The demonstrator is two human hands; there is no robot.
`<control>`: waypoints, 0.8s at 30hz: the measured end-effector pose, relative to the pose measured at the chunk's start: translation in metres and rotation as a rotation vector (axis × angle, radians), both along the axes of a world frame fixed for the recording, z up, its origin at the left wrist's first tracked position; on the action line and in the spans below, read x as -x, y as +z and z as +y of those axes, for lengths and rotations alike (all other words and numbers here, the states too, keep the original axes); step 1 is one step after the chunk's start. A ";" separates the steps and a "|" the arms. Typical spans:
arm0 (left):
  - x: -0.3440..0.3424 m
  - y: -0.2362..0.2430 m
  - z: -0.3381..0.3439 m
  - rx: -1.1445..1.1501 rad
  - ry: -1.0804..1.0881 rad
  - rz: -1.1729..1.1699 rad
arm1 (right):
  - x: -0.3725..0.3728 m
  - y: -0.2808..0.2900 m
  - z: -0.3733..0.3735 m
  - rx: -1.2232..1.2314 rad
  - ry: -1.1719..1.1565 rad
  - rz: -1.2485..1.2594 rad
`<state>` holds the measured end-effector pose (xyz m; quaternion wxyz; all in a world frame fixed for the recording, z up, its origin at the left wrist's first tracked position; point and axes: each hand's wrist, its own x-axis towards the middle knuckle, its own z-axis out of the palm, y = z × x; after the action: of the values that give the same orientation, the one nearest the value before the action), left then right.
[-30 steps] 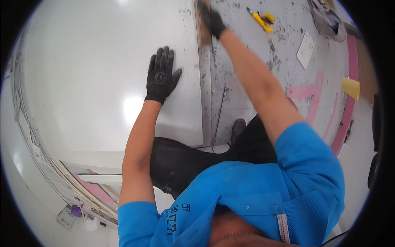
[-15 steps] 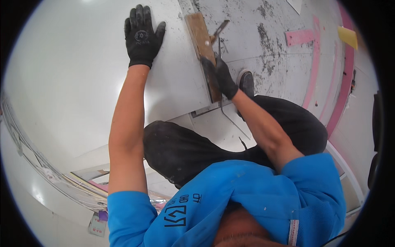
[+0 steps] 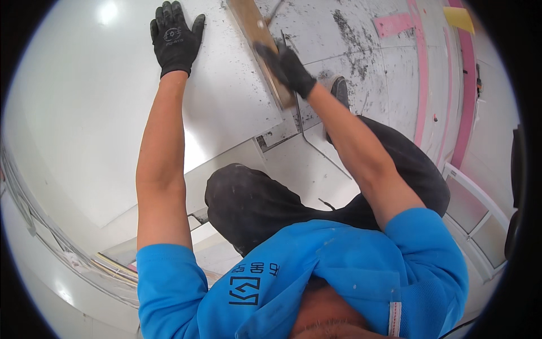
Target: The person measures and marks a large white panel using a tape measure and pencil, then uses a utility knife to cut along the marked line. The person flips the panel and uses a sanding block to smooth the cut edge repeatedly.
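My gloved left hand lies flat on a large white panel, fingers stretched out and holding nothing. A long brown wooden block lies along the panel's right edge, its far end cut off by the top of the picture. My gloved right hand is closed over its near part, fingers across the top and slightly blurred. From this angle the block's underside is hidden. Just right of the block runs a thin dark bent rod.
Dark crumbs litter the pale floor on the right. Pink strips and a yellow piece lie farther right. My dark shoe is near my right forearm. Long thin strips line the left side.
My right hand and the wooden block have slid away from me along the panel's edge. The left hand stays flat on the panel. The whole view has shifted slightly.
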<state>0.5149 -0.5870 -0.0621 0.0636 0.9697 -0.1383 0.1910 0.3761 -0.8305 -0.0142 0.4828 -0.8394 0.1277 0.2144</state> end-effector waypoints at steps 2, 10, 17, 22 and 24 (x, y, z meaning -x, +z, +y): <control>0.001 -0.003 0.008 -0.016 0.037 -0.002 | 0.044 0.007 -0.002 0.015 -0.004 0.190; 0.007 -0.003 0.017 0.135 -0.002 -0.061 | 0.086 -0.049 -0.027 0.219 -0.099 0.214; 0.141 0.008 0.059 0.252 -0.129 0.134 | -0.025 -0.078 -0.017 0.601 0.060 -0.097; 0.245 0.021 0.109 0.431 0.023 0.136 | -0.024 -0.073 -0.002 0.483 -0.039 -0.391; 0.277 0.024 0.112 0.595 0.206 0.095 | -0.005 -0.093 -0.017 0.461 0.100 -0.245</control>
<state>0.2383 -0.4751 -0.0379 0.3312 0.9254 0.0255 0.1828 0.3812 -0.8480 -0.1072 0.2795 -0.9522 0.0723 0.1003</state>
